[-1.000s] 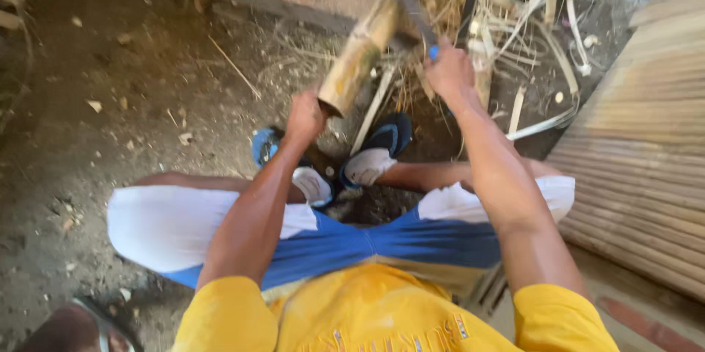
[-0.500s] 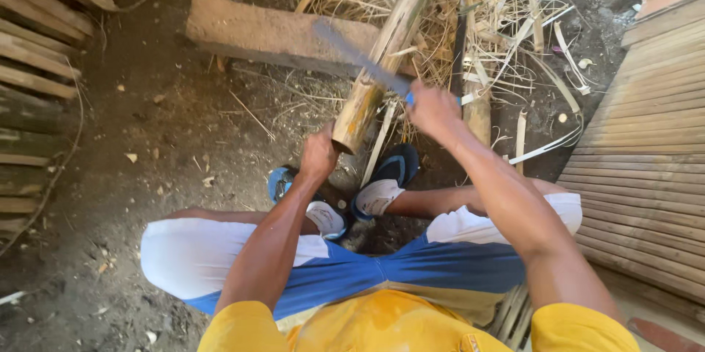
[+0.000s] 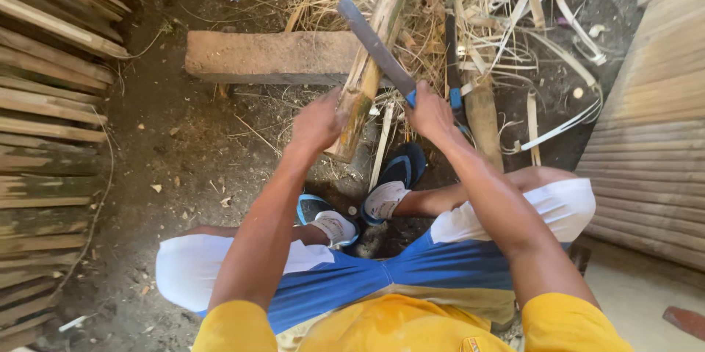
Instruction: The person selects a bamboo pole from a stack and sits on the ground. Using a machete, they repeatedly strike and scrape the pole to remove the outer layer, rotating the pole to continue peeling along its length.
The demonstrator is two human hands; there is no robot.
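Here, nearest the camera, a yellow shirt (image 3: 411, 326) and blue-and-white shorts (image 3: 367, 282) fill the bottom of the head view, with both knees spread wide over dark bare earth (image 3: 191, 146). Just below the bamboo stalk (image 3: 367, 73), the two feet sit in blue sandals (image 3: 396, 176) with white socks, toes pointing toward the stalk's lower end. The left hand (image 3: 317, 123) is wrapped around the lower part of the bamboo stalk, fingers curled shut on it, holding it tilted so that it rises away from the feet and toward the top of the view. The right hand (image 3: 432, 113), just to the right of the stalk, is closed in a fist around the blue grip of a long knife (image 3: 376, 47); the dark blade runs up and to the left from the fist and lies across the stalk, touching its face above the left hand. Behind the stalk a rough rectangular block (image 3: 268, 56) lies flat on the ground, its right end hidden by the stalk. Beyond and to the right of the stalk a heap of pale bamboo strips and dry shavings (image 3: 514, 21) spreads out. Stacked wooden slats (image 3: 44, 102) line the far left, and a ribbed woven panel (image 3: 650, 124) stands to the far right.
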